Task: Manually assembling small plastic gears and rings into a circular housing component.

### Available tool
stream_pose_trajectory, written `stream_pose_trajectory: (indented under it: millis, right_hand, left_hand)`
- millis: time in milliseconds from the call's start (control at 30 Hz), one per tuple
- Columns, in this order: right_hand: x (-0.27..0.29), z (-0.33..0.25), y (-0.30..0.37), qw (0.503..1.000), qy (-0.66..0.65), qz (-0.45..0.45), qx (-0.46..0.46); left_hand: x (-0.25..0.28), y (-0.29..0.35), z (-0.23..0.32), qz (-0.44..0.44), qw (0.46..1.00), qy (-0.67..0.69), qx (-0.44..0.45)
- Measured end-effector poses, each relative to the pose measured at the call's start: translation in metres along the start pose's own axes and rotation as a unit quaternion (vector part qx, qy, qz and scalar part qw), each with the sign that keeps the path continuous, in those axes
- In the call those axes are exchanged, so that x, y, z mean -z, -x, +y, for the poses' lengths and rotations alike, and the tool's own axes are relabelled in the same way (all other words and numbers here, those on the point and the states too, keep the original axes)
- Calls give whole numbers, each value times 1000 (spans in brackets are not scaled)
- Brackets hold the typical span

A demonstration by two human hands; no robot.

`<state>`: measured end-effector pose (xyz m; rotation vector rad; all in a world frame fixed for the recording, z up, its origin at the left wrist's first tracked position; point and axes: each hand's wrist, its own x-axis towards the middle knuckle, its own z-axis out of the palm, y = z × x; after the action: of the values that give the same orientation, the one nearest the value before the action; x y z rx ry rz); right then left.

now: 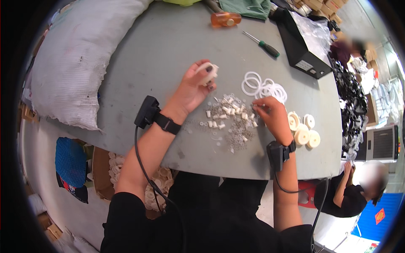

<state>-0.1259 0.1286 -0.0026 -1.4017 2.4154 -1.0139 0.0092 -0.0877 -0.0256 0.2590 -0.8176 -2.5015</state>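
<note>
My left hand (185,93) is raised over the middle of the grey table, its fingers closed around a white round plastic part (214,72). To its right, my right hand (275,118) reaches down at the right edge of a pile of small metal and plastic pieces (240,130). Its thumb and index finger are pinched together; anything between them is too small to make out. Short white plastic sleeves (228,110) lie among the pieces. White rings (272,90) lie just beyond the right hand, and cream plastic wheels (302,135) sit to its right.
A big white woven sack (71,63) covers the table's left side. An orange-handled tool (225,19), a green-handled screwdriver (268,48) and a black box (301,46) lie at the back. A carton of white parts (103,173) stands below. Another person (348,192) sits at the right.
</note>
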Motion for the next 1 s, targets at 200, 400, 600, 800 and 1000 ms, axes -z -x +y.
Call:
stream_pose_trajectory:
  millis: [200, 400, 600, 800, 1000]
  right_hand:
    - [-1, -2, 4, 995, -70, 65, -16]
    - [0, 0, 6, 951, -288, 73, -89]
    - [-7, -12, 6, 932, -347, 64, -81]
    - [0, -6, 6, 932, -345, 83, -77]
    - [-3, -8, 6, 917, -384, 89, -61]
  left_hand:
    - [0, 2, 3, -38, 995, 56, 66]
    - [-9, 3, 10, -20, 988, 18, 155]
    - [-14, 3, 6, -58, 986, -5, 157]
    - [-7, -3, 9, -34, 992, -43, 116]
    - [-9, 2, 9, -26, 986, -140, 88]
